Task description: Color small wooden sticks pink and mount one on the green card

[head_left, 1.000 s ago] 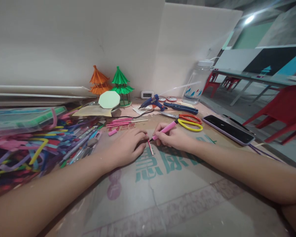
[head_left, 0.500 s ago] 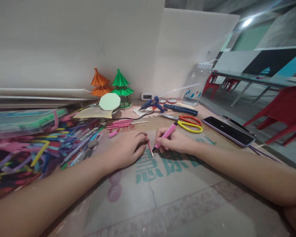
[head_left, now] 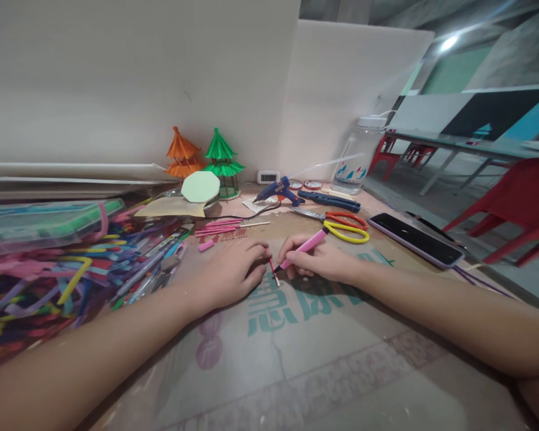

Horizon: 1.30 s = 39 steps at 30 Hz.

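Note:
My left hand (head_left: 238, 269) rests on the covered tabletop, its fingertips closed on the far end of a thin wooden stick (head_left: 275, 273). Most of the stick is coloured pink, and its near end is bare wood. In my right hand (head_left: 317, 257) is a pink marker (head_left: 308, 243), tilted, with its dark tip touching the stick. The marker's pink cap (head_left: 205, 245) lies beyond my left hand. Behind it is a bunch of pink-coloured sticks (head_left: 220, 226), with one plain stick (head_left: 257, 224) beside them.
Colourful pipe cleaners (head_left: 40, 281) and a plastic case (head_left: 49, 218) fill the left side. Orange (head_left: 182, 152) and green (head_left: 222, 158) pagoda models stand behind. A glue gun (head_left: 278, 190), scissors (head_left: 345, 226), blue cutter (head_left: 330, 200), phone (head_left: 415, 239) and bottle (head_left: 354, 161) stretch along the back right.
The marker tip has moved slightly up along the stick, away from the bare end, with my right hand shifting a little. My left hand stays in place on the stick.

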Tool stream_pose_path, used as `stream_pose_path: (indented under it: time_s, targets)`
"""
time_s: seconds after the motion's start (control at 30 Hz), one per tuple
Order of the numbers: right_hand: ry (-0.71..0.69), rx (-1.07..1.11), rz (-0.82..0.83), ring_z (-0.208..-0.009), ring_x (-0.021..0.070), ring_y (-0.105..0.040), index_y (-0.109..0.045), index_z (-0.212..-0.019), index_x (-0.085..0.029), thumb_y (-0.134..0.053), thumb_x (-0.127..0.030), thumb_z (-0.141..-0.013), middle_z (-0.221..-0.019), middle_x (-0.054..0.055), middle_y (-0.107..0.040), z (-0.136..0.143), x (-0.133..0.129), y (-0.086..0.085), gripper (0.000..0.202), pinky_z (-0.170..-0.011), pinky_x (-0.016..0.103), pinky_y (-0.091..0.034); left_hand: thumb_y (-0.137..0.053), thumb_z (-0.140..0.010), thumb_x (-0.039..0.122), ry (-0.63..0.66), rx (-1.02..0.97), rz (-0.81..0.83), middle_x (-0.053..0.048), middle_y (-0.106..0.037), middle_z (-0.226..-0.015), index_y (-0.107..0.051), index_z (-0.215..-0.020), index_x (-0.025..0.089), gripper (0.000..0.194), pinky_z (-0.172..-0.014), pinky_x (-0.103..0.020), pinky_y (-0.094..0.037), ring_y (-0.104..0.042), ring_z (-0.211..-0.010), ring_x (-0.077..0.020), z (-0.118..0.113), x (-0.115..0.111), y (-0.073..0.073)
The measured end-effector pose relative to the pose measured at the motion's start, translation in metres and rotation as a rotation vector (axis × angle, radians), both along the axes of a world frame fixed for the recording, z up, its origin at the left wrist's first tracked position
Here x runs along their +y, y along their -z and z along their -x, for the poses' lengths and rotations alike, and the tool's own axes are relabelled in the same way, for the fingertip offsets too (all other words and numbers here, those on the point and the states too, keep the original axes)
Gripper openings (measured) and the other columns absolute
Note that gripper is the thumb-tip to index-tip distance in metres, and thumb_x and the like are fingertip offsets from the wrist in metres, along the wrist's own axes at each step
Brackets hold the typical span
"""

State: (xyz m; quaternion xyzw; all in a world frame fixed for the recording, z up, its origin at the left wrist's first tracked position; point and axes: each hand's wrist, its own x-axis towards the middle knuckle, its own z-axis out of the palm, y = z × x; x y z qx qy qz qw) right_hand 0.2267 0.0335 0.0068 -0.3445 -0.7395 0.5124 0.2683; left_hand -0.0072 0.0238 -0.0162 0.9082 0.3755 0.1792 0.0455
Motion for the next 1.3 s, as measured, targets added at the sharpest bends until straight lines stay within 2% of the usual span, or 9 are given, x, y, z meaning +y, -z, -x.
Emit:
stream_pose_path:
  time_s: [0.13, 0.23, 0.33, 0.47, 0.7, 1.13, 1.3]
  targets:
    - [-0.025, -0.006, 0.030, -0.047, 0.0067, -0.046, -0.064, -0.088, -0.016, -0.068, -0.041, -0.085, -0.068, 0.002, -0.070, 0.0009, -0.0019, -0.0014, 0.026, -0.044, 0.020, -0.035, -0.045, -0.102, 0.031, -0.018, 0.011, 0.002, -0.009, -0.067, -0.127, -0.066, -0.113, 0.021, 0.026, -0.103, -0.046, -0.050, -0.062, -0.118, -0.0263, -0.0002, -0.0008, -0.0012]
    - [0.016, -0.001, 0.044, -0.046, 0.0066, -0.045, -0.060, -0.087, -0.017, -0.070, -0.040, -0.083, -0.068, 0.001, -0.069, 0.0022, -0.0026, -0.0017, 0.025, -0.044, 0.020, -0.035, -0.045, -0.102, 0.031, -0.012, 0.001, 0.013, -0.010, -0.068, -0.126, -0.066, -0.112, 0.020, 0.026, -0.103, -0.047, -0.050, -0.062, -0.117, -0.0267, -0.0009, -0.0004, -0.0012]
    - [0.071, -0.018, 0.001, -0.046, 0.0071, -0.046, -0.056, -0.084, -0.019, -0.069, -0.035, -0.084, -0.065, -0.001, -0.067, 0.0023, -0.0022, -0.0013, 0.021, -0.045, 0.020, -0.035, -0.046, -0.102, 0.030, 0.003, -0.010, -0.002, -0.010, -0.067, -0.128, -0.065, -0.115, 0.019, 0.026, -0.103, -0.047, -0.050, -0.062, -0.118, -0.0269, -0.0010, 0.0004, -0.0002]
    - [0.060, -0.097, -0.087, -0.050, 0.0085, -0.052, -0.055, -0.079, -0.019, -0.065, -0.028, -0.086, -0.061, -0.002, -0.063, 0.0014, -0.0011, -0.0009, 0.015, -0.048, 0.020, -0.038, -0.046, -0.101, 0.029, 0.025, -0.025, -0.015, -0.010, -0.066, -0.129, -0.066, -0.114, 0.019, 0.025, -0.103, -0.047, -0.051, -0.062, -0.119, -0.0268, -0.0004, 0.0016, 0.0016]
    - [0.085, -0.144, -0.136, -0.053, 0.0097, -0.054, -0.055, -0.081, -0.019, -0.064, -0.027, -0.087, -0.061, -0.003, -0.062, 0.0008, 0.0004, 0.0009, 0.013, -0.050, 0.021, -0.041, -0.046, -0.101, 0.027, 0.030, -0.023, -0.025, -0.011, -0.066, -0.129, -0.066, -0.114, 0.018, 0.025, -0.104, -0.046, -0.051, -0.062, -0.119, -0.0267, -0.0006, 0.0013, 0.0011]
    - [-0.043, -0.109, 0.044, -0.049, 0.0088, -0.054, -0.053, -0.073, -0.019, -0.068, -0.026, -0.079, -0.058, -0.003, -0.063, 0.0001, -0.0033, -0.0072, 0.017, -0.047, 0.020, -0.040, -0.047, -0.100, 0.027, 0.014, -0.023, -0.014, -0.011, -0.067, -0.129, -0.066, -0.111, 0.019, 0.024, -0.102, -0.047, -0.052, -0.063, -0.117, -0.0274, -0.0004, 0.0011, 0.0009]
    - [-0.002, -0.088, 0.018, -0.049, 0.0086, -0.053, -0.054, -0.076, -0.019, -0.066, -0.027, -0.080, -0.057, -0.004, -0.062, 0.0004, -0.0026, -0.0040, 0.014, -0.047, 0.020, -0.041, -0.045, -0.100, 0.027, 0.019, -0.018, -0.013, -0.011, -0.067, -0.128, -0.066, -0.111, 0.019, 0.025, -0.103, -0.047, -0.051, -0.063, -0.118, -0.0271, -0.0008, 0.0011, 0.0004]
